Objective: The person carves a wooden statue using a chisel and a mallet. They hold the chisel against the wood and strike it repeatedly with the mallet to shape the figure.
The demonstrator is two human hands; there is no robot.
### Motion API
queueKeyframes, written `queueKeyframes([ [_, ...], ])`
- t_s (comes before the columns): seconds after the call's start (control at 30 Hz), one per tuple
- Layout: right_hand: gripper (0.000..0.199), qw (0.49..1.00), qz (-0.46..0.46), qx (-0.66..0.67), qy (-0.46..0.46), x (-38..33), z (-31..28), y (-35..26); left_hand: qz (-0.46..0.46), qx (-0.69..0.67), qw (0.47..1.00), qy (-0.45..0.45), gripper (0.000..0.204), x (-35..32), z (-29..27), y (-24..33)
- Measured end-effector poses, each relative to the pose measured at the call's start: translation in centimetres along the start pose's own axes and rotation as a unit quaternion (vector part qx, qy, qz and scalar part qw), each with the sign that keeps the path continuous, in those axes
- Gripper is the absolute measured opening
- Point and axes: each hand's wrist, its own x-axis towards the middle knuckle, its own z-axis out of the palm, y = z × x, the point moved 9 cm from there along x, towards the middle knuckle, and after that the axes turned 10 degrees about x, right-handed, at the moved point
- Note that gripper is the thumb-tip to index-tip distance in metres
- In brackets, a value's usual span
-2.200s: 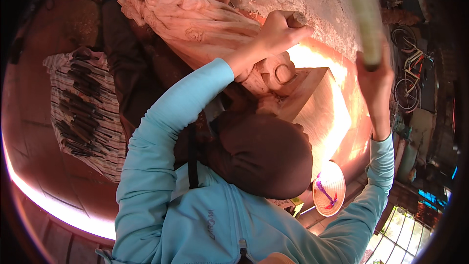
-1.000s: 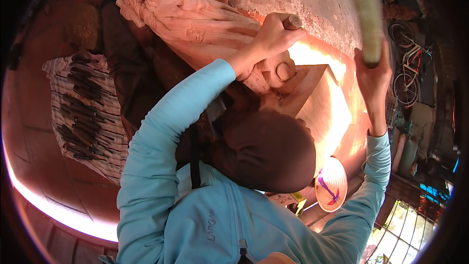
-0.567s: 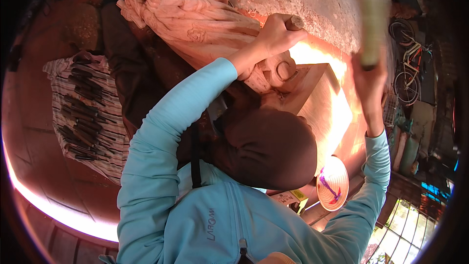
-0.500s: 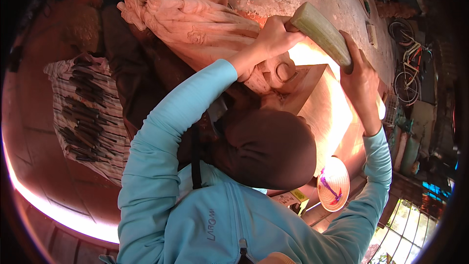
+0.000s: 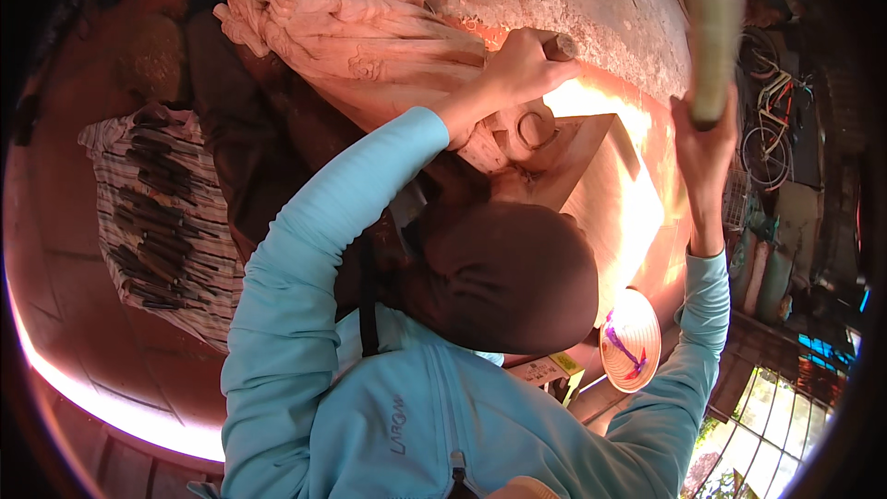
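My left hand [image 5: 525, 66] is closed round a wooden tool handle [image 5: 560, 47], whose butt end sticks out above the fist; the blade is hidden, so I cannot tell its kind. To the right, my right hand [image 5: 708, 148] grips a pale wooden mallet [image 5: 716, 51], raised upright and blurred by motion, well apart from the handle. Under and beyond my left hand lies a large carved wooden statue [image 5: 370, 42] with draped folds. Its near end has a ring-shaped carving [image 5: 536, 129] next to an angular wooden block [image 5: 580, 162].
At the left, a striped cloth [image 5: 211, 319] bears several dark carving tools [image 5: 162, 208]. A rounded shape in dark brown cloth [image 5: 513, 277] sits close below my hands. A conical hat [image 5: 631, 337] lies at the lower right; a bicycle [image 5: 774, 134] stands at the far right.
The mallet has swung up and right, away from the handle's butt end, which now shows. My left hand has stayed nearly in place with its grip.
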Motion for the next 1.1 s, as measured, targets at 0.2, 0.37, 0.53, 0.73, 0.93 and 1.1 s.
queueKeyframes([
  [0.2,0.056,0.96,-0.053,-0.234,-0.147,-1.5,3.4,-2.5,-0.026,0.009,0.999,-0.025,0.031,-0.2,0.4,-0.7],
  [0.37,0.051,0.997,0.035,0.065,0.01,-0.5,0.1,0.4,0.013,0.004,1.0,-0.021,0.031,-0.1,0.4,-0.1],
  [0.53,0.066,0.965,-0.036,-0.21,-0.156,-1.8,4.0,-2.2,-0.03,-0.005,0.999,-0.025,0.031,-0.3,0.7,-1.2],
  [0.73,0.058,0.98,0.109,-0.138,-0.089,-1.8,2.7,-0.5,0.002,0.03,0.999,-0.019,0.027,-0.1,0.0,-0.1],
  [0.93,0.062,0.983,-0.012,-0.12,-0.137,-2.6,3.8,-2.2,-0.009,0.036,0.997,0.074,0.027,0.6,-4.1,1.0],
  [1.1,0.059,0.992,0.025,-0.105,-0.066,-2.3,1.6,-2.6,0.031,0.036,0.997,0.053,0.032,0.5,-2.0,3.2],
])
